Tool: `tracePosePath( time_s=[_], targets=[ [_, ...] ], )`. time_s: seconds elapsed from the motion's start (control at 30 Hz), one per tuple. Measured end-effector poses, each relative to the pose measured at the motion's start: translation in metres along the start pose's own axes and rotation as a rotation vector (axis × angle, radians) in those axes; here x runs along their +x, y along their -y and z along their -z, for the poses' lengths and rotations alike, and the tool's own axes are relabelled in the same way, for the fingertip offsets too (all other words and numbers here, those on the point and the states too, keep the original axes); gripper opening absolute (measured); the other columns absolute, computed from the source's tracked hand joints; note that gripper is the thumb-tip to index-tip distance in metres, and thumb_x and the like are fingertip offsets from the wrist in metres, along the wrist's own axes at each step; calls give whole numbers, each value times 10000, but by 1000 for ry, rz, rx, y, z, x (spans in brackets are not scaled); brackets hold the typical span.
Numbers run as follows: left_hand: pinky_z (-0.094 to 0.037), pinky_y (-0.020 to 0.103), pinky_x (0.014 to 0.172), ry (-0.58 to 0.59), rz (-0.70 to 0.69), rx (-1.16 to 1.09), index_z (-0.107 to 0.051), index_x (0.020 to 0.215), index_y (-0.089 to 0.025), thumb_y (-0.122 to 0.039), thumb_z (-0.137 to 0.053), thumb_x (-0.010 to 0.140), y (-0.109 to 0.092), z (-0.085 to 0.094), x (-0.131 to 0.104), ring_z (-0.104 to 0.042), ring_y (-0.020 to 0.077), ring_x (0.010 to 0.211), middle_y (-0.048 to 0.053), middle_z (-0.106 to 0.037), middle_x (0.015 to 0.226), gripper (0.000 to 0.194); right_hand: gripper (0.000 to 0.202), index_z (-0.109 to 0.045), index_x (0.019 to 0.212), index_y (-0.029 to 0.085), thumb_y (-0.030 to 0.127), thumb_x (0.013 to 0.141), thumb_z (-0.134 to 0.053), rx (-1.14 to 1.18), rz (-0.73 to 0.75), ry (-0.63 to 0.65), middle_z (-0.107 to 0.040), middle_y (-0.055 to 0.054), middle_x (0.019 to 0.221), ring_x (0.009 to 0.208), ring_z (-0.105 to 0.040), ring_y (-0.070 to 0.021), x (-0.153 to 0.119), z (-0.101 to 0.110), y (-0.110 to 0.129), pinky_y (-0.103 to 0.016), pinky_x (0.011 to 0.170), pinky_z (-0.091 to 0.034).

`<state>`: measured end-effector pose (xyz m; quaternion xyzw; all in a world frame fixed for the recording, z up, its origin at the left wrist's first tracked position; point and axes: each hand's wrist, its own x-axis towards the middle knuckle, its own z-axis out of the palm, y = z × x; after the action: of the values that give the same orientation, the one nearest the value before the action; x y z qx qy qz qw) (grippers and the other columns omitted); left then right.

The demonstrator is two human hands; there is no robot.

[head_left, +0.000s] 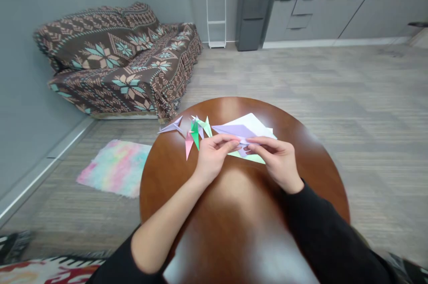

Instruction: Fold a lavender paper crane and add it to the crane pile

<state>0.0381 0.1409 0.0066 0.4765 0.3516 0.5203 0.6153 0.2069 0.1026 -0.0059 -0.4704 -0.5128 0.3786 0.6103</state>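
Between my two hands is a folded piece of purple origami paper, its long point sticking out to the left. My left hand pinches it with thumb and fingertips from the left. From the right, my right hand pinches the same paper near its middle. Under and behind it lie loose sheets of white and pale green paper. Left of my hands are several finished folded paper cranes: a purple one, a pink one, a green one and a pale green one.
Everything lies on a round brown wooden table with a glossy top. Beyond it stand a sofa under a patterned cover, a grey fridge and kitchen cabinets. A pastel fluffy rug lies on the floor at the left.
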Motion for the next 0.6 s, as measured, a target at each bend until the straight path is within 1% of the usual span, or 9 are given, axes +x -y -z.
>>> tracePosePath(
  time_s=[0.1,0.17,0.27,0.37,0.5,0.6],
  targets=[
    [-620,303,804,5,6,0,-790,787,-180,-257,-849,716,-1,0,-1,-716,172,778,26,-755,803,120,89,-826,888,255,266,800,-815,-38,54,-9,-797,-19,815,688,-744,-196,-1,1,4,-333,661,-609],
    [-603,271,773,27,-8,27,-782,799,-179,-243,-857,705,-3,0,-1,-701,159,759,22,-742,796,137,51,-820,856,247,264,809,-808,-46,84,-6,-792,-22,798,691,-739,-194,-1,2,7,-320,651,-598],
    [-565,221,736,68,-34,91,-773,887,-191,-213,-853,706,-8,1,-2,-682,145,773,16,-733,849,199,47,-799,820,225,270,827,-791,-35,87,2,-780,-30,771,684,-733,-193,-1,4,9,-312,645,-590],
    [-541,211,728,101,-40,165,-760,959,-190,-232,-824,743,-12,1,-3,-675,151,807,23,-731,904,229,76,-768,796,207,272,834,-781,-56,76,20,-758,-24,741,664,-719,-181,-1,5,10,-295,631,-585],
    [-529,227,690,123,-81,213,-752,856,-150,-301,-816,749,-12,2,-2,-661,152,749,34,-727,825,196,85,-735,814,200,262,818,-793,-83,82,12,-737,-10,786,652,-717,-161,-1,4,11,-265,613,-589],
    [-528,220,660,120,-114,241,-750,821,-150,-313,-806,762,-11,2,-2,-653,134,702,27,-728,788,182,91,-722,794,199,246,816,-797,-100,112,-29,-721,1,754,634,-702,-145,-2,3,12,-244,597,-573]
  ],
)
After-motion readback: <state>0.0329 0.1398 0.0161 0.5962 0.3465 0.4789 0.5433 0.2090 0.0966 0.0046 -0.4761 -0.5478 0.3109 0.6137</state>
